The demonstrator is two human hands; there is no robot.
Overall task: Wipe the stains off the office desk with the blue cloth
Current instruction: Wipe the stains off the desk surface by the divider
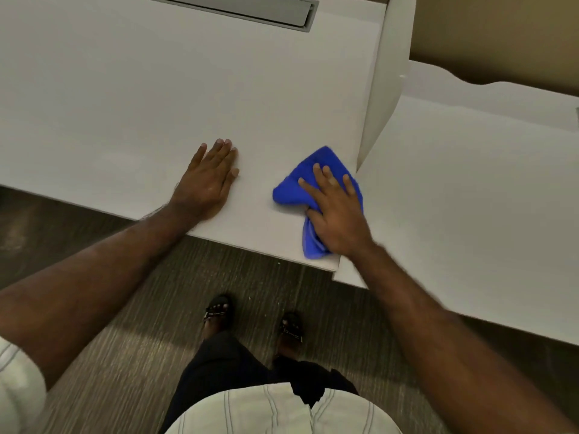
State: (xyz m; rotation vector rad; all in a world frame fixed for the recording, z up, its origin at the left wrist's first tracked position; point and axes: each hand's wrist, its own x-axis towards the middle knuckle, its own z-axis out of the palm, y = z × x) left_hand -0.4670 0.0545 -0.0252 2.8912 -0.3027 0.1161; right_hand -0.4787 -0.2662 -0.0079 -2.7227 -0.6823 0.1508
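The white office desk [125, 104] fills the upper left of the head view. A crumpled blue cloth [294, 186] lies near the desk's front right corner. My right hand [335, 211] presses down on the cloth with fingers spread, thumb curled against its folds. My left hand [208, 180] rests flat on the desk to the left of the cloth, palm down, fingers apart, holding nothing. No stains show on the visible surface.
A grey cable flap [238, 10] is set into the desk at the back. A white upright divider [385, 89] stands right of the cloth, with a second white desk [470, 198] beyond it. Dark wood-look floor [94, 308] and my sandalled feet lie below.
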